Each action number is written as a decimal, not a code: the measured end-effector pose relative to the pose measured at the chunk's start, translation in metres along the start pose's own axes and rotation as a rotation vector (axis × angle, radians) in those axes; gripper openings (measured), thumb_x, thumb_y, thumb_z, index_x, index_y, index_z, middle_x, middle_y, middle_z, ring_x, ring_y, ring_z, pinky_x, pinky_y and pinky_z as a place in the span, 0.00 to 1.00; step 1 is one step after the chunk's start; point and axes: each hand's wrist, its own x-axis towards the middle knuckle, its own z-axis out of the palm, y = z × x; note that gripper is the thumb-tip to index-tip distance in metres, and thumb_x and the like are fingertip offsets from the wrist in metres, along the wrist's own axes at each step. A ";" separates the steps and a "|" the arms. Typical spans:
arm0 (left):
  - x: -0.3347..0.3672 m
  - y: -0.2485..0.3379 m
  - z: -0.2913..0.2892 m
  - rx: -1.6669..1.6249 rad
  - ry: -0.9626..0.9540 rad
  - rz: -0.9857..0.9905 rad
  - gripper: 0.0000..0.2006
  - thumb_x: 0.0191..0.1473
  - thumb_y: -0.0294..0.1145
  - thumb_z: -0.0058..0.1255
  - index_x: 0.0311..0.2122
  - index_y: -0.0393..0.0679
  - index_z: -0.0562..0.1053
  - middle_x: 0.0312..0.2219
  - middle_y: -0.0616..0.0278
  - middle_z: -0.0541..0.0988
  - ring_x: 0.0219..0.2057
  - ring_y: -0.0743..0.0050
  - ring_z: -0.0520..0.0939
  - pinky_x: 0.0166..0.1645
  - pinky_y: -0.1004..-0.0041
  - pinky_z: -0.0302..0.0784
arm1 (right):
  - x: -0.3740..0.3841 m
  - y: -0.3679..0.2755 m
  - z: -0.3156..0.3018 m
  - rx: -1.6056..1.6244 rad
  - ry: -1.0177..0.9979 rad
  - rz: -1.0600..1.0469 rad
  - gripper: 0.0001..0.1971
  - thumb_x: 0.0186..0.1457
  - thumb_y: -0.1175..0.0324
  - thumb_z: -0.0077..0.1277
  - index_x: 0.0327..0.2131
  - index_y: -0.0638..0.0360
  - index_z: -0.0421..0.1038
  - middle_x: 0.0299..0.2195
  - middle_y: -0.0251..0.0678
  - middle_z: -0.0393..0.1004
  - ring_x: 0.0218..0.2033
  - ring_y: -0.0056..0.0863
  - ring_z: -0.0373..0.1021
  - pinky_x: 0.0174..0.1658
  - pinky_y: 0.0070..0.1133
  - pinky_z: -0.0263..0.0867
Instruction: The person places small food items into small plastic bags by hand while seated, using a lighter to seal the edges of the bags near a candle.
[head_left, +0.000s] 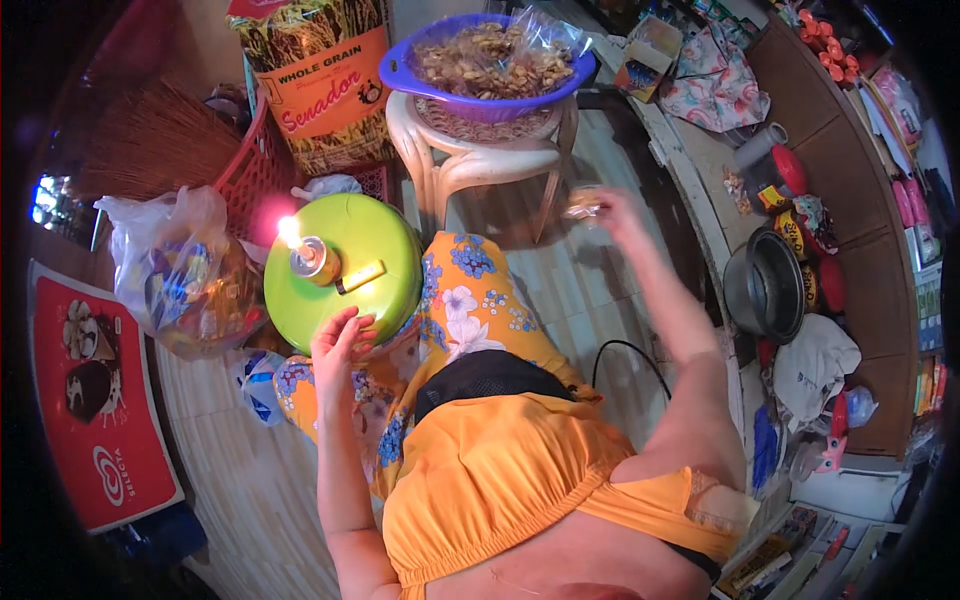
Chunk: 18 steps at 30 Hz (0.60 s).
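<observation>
Between one and two o'clock, the right hand [622,216] holds out a small clear packet [583,204] of tan contents, its grip pinching the plastic at fingertip — a light hold that likely spares what is inside. At half past eight, the left hand's [341,341] grip is loosely spread, fingers bent, with nothing seen in it; whether it touches the green round plastic top [392,235] beside it cannot be told.

On that top, between nine and ten o'clock, a lit flame rises from a small can [315,262], set near the left hand, perhaps for easy reach. What looks like a yellow lighter [361,277] lies just beside it, probably kept handy. At twelve o'clock, a blue-purple basin [400,72] of tan snack-like pieces [480,60] sits on a cream stool [480,158], raised apparently to spare a long stoop; a clear plastic bag [545,42] lies on the heap.

Lettering abounds at the edges: a grain sack [320,85] at eleven o'clock bears dark capitals and a red script name on an orange panel — legible print. A red poster [100,400], between eight and nine, shows an ice-cream cone and a white heart-shaped swirl above pale letters.
</observation>
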 end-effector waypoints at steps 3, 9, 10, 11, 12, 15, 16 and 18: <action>-0.008 -0.003 -0.008 0.024 0.005 -0.029 0.12 0.51 0.31 0.45 0.41 0.39 0.68 0.31 0.59 0.76 0.28 0.79 0.76 0.31 0.81 0.70 | 0.057 -0.034 -0.095 0.262 0.156 -0.113 0.08 0.50 0.72 0.38 0.31 0.66 0.65 0.29 0.43 0.70 0.29 0.32 0.70 0.33 0.27 0.70; -0.011 -0.009 -0.008 0.017 -0.024 -0.033 0.12 0.50 0.31 0.46 0.40 0.38 0.68 0.30 0.59 0.76 0.28 0.78 0.76 0.32 0.80 0.71 | 0.103 -0.070 -0.211 0.588 0.625 -0.214 0.16 0.51 0.65 0.41 0.42 0.65 0.59 0.38 0.42 0.64 0.42 0.36 0.63 0.45 0.29 0.61; -0.008 -0.011 -0.007 0.036 -0.031 -0.038 0.12 0.50 0.31 0.46 0.39 0.39 0.68 0.29 0.60 0.76 0.28 0.78 0.76 0.32 0.80 0.71 | 0.095 -0.075 -0.185 0.543 0.627 -0.188 0.17 0.51 0.64 0.42 0.42 0.65 0.59 0.38 0.42 0.64 0.42 0.35 0.63 0.45 0.29 0.60; -0.009 -0.013 -0.009 0.049 -0.026 -0.045 0.12 0.50 0.31 0.46 0.39 0.39 0.68 0.29 0.60 0.76 0.27 0.78 0.76 0.32 0.80 0.71 | 0.088 -0.080 -0.142 0.468 0.593 -0.177 0.17 0.51 0.63 0.43 0.42 0.64 0.59 0.38 0.41 0.64 0.42 0.35 0.63 0.45 0.29 0.59; -0.010 -0.013 -0.009 0.033 -0.041 -0.039 0.12 0.49 0.31 0.46 0.39 0.38 0.68 0.29 0.60 0.76 0.27 0.78 0.76 0.32 0.80 0.71 | 0.079 -0.088 -0.102 0.300 0.507 -0.182 0.17 0.48 0.63 0.48 0.40 0.63 0.62 0.34 0.37 0.68 0.35 0.30 0.66 0.38 0.23 0.61; -0.007 -0.013 -0.009 0.073 -0.103 -0.006 0.13 0.49 0.31 0.47 0.39 0.37 0.68 0.29 0.59 0.76 0.26 0.78 0.76 0.33 0.79 0.71 | 0.048 -0.114 0.004 -0.131 0.327 -0.658 0.07 0.45 0.70 0.52 0.30 0.59 0.71 0.25 0.30 0.71 0.23 0.22 0.66 0.29 0.17 0.61; -0.010 -0.010 -0.009 0.071 -0.111 -0.001 0.13 0.49 0.30 0.47 0.40 0.37 0.68 0.29 0.60 0.76 0.27 0.79 0.75 0.33 0.79 0.71 | 0.032 -0.124 0.041 -0.537 0.287 -1.012 0.05 0.45 0.73 0.51 0.28 0.61 0.72 0.26 0.31 0.71 0.23 0.21 0.65 0.29 0.17 0.61; -0.013 -0.009 -0.011 0.077 -0.109 0.024 0.13 0.49 0.29 0.47 0.40 0.36 0.68 0.29 0.59 0.76 0.27 0.79 0.75 0.34 0.79 0.71 | 0.008 -0.143 0.099 -0.844 0.189 -1.265 0.09 0.43 0.72 0.51 0.31 0.60 0.72 0.24 0.37 0.69 0.24 0.28 0.66 0.29 0.20 0.62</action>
